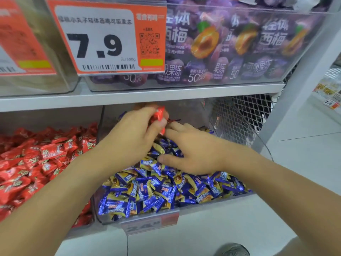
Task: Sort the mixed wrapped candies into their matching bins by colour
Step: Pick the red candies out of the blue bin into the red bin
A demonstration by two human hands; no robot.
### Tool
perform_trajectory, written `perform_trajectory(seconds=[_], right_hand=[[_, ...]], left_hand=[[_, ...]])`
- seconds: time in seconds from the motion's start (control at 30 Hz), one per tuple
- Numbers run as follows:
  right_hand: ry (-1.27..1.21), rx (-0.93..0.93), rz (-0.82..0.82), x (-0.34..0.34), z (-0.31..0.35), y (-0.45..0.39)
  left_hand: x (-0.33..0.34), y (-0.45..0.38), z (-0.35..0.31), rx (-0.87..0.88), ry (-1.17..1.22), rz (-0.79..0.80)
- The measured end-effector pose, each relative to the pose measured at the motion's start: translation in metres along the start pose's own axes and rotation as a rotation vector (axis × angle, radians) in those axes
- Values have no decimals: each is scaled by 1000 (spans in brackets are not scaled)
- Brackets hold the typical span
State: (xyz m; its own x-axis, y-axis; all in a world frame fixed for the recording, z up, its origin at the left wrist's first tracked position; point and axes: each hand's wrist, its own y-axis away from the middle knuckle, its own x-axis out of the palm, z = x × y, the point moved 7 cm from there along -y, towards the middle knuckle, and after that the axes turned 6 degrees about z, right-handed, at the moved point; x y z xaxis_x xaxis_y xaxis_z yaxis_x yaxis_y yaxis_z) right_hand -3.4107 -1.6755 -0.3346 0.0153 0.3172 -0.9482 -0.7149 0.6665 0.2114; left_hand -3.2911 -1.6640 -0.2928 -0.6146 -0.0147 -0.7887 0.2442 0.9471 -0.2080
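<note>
My left hand (136,133) is raised over the back of the clear bin (217,202) of blue-and-yellow candies (166,191) and grips red wrapped candies (159,115) in its fingers. My right hand (191,152) lies flat on the blue pile just right of it, fingers stretched out among the wrappers; I cannot tell if it holds one. To the left, the neighbouring bin holds red candies (36,163).
A shelf edge (129,97) runs just above the bins. Over it stand a clear bin of purple prune jelly pouches (230,45) and a large orange 7.9 price tag (108,37). A wire mesh panel (243,115) and grey upright (295,85) close the right side.
</note>
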Motion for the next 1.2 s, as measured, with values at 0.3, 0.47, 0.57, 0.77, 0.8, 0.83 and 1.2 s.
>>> perform_trajectory(seconds=[0.3, 0.47, 0.57, 0.77, 0.8, 0.83, 1.2], right_hand=[[-217, 52, -127, 27, 8, 41], [-98, 84, -136, 40, -12, 20], [65, 122, -78, 46, -29, 5], [121, 162, -6, 40, -54, -13], [29, 137, 53, 37, -57, -8], [-100, 117, 132, 30, -61, 0], [-232, 298, 89, 0, -114, -54]], left_hand=[[22, 19, 14, -11, -146, 304], [29, 20, 19, -25, -169, 278], [33, 17, 17, -12, -191, 223], [48, 13, 15, -12, -240, 263], [47, 13, 17, -38, -211, 253], [45, 12, 19, -66, -176, 240], [32, 9, 17, -201, -75, 229]])
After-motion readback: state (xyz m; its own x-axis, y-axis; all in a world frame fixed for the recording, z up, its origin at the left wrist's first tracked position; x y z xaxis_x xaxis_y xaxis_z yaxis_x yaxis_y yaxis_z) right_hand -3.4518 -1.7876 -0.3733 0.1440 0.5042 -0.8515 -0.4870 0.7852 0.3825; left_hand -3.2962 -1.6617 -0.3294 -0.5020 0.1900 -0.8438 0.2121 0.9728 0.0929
